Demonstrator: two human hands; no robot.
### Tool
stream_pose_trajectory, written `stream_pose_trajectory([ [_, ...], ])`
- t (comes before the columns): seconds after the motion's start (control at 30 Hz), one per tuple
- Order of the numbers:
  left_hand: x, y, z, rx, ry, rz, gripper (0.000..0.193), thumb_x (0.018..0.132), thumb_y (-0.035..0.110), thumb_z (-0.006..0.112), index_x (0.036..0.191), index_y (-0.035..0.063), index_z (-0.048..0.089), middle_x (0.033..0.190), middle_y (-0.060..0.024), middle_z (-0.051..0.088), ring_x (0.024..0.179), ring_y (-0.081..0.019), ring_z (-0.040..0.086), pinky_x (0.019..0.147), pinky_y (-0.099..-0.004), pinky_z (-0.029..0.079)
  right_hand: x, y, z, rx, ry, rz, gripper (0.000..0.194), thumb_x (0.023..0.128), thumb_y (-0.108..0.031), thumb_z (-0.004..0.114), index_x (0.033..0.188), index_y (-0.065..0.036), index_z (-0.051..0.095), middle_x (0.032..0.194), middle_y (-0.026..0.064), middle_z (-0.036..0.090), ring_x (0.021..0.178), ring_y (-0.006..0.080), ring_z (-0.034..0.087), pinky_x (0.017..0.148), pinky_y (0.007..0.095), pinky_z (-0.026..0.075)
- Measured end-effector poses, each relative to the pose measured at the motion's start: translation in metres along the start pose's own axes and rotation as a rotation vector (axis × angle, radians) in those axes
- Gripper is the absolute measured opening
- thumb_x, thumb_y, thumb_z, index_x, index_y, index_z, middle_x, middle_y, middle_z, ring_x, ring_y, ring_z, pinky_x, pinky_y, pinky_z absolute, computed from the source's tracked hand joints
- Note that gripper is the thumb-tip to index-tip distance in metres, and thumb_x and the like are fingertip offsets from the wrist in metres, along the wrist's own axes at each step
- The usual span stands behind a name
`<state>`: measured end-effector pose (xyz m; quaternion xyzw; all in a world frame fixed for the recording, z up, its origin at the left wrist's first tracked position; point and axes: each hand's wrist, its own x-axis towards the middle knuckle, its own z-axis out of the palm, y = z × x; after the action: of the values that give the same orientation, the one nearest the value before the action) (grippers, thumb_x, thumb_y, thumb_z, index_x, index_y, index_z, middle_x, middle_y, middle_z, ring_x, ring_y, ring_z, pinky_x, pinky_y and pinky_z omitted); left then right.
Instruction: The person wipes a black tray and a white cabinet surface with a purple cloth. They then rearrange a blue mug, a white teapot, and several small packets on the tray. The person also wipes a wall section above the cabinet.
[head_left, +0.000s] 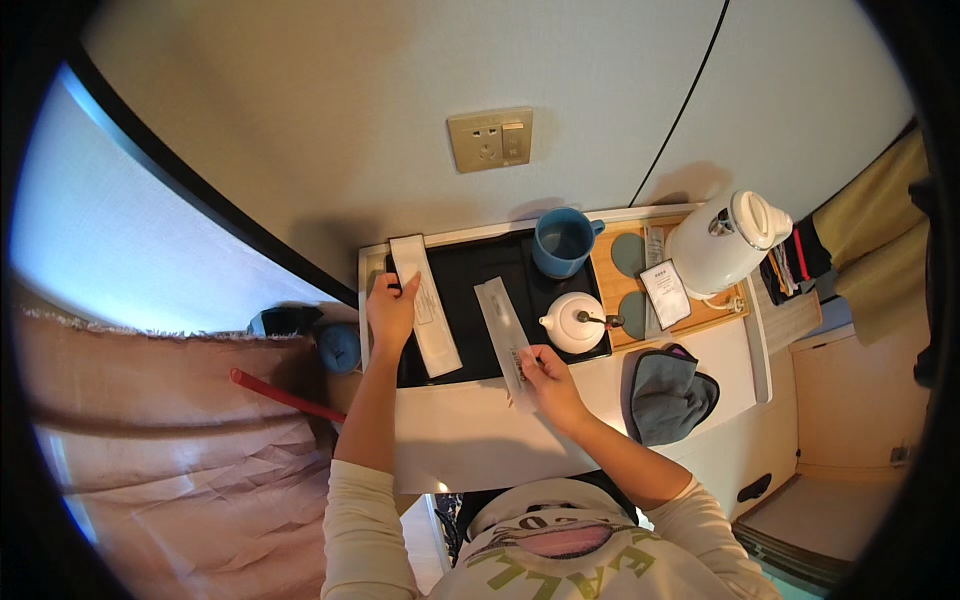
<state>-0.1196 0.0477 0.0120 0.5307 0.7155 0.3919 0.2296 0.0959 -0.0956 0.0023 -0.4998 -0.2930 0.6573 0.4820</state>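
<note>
My left hand (392, 311) is at the left end of a black tray (469, 277), its fingers on a long white paper packet (425, 307) that lies across the tray. Between the thumb and fingers of my right hand (553, 382) is a long, translucent sachet (501, 322) with printing on it. This sachet slants over the tray's front edge. Right of it on the tray stands a small white teapot (574, 322) with a dark handle. Behind the teapot, a blue mug (562, 244) stands near the wall.
A wooden tray (679, 331) at the right bears a white electric kettle (724, 244), two round green coasters (628, 255) and a white printed sachet (665, 294). A folded grey cloth (667, 395) lies on the white tabletop (480, 435). A wall socket (491, 140) is above the table.
</note>
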Motion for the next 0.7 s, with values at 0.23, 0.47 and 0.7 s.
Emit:
stream_pose_trajectory([
  [0.23,0.018,-0.013,-0.01,-0.225,-0.265,-0.089,0.03,0.084,0.023,0.072,0.078,-0.0037,0.06,0.065,-0.0029,0.061,0.06,-0.0066,0.049,0.056,-0.0244,0.039,0.002,0.002,0.004,0.008,-0.011,0.01,0.016,0.1,-0.021,0.049,0.104,-0.007,0.054,0.083,0.0001,0.056,0.067,0.0076,0.053,0.062,0.0222,0.046],
  [0.47,0.008,0.015,-0.034,-0.311,0.057,0.137,0.025,0.083,0.019,0.074,0.074,0.0008,0.06,0.062,0.0035,0.044,0.054,-0.0059,0.039,0.051,-0.0239,0.032,-0.006,-0.008,0.017,-0.118,0.1,0.04,0.018,0.096,-0.019,0.054,0.11,-0.006,0.055,0.073,-0.0021,0.056,0.062,0.0043,0.047,0.057,0.0206,0.038],
  [0.7,-0.054,0.025,-0.054,-0.846,0.2,-0.035,0.022,0.093,0.012,0.059,0.109,-0.0023,0.056,0.09,-0.0106,0.064,0.07,-0.0143,0.065,0.063,-0.0248,0.057,-0.007,0.001,0.017,-0.316,-0.002,-0.191,0.031,0.096,-0.006,0.047,0.126,-0.008,0.055,0.081,-0.0018,0.057,0.07,0.0056,0.049,0.065,0.0208,0.042],
])
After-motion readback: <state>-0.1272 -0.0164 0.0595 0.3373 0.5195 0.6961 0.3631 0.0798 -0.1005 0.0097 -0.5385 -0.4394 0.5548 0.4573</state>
